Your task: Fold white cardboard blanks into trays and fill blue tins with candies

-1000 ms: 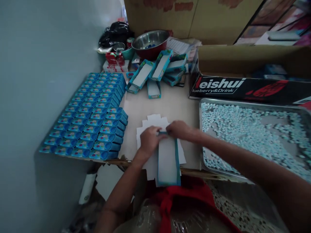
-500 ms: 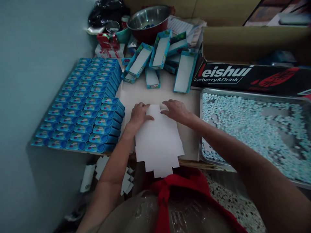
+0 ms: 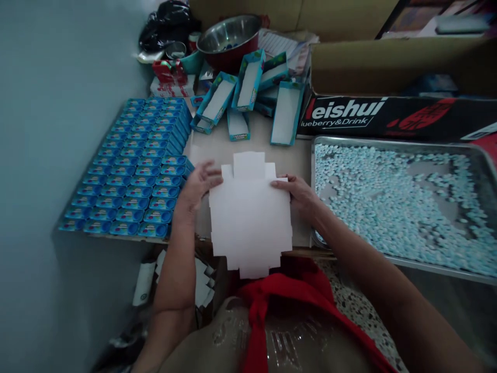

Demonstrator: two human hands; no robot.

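A white, unfolded cardboard box blank (image 3: 250, 217) with notched flaps lies in front of me, over the table's front edge. My right hand (image 3: 297, 192) pinches its upper right corner, thumb on top and fingers beneath. At the upper left corner is my left hand (image 3: 200, 182), its fingers apart and slightly blurred. The left thumb tip is close to the blank's edge; I cannot tell if it touches. The blank's far flap (image 3: 249, 165) and side tabs are spread out.
Blue packs (image 3: 132, 166) stand in tight rows at left. Open blue boxes (image 3: 248, 83) are heaped behind, near a metal bowl (image 3: 229, 39). At right, a metal tray (image 3: 316, 207) holds pale blue pieces before a black carton (image 3: 427, 116). More white blanks (image 3: 202, 287) lie below the table.
The far end of the blank, narrow before, has spread into wide flaps and tabs. My left hand moved left, fingers loosened; my right hand moved to the right corner and closed on it.
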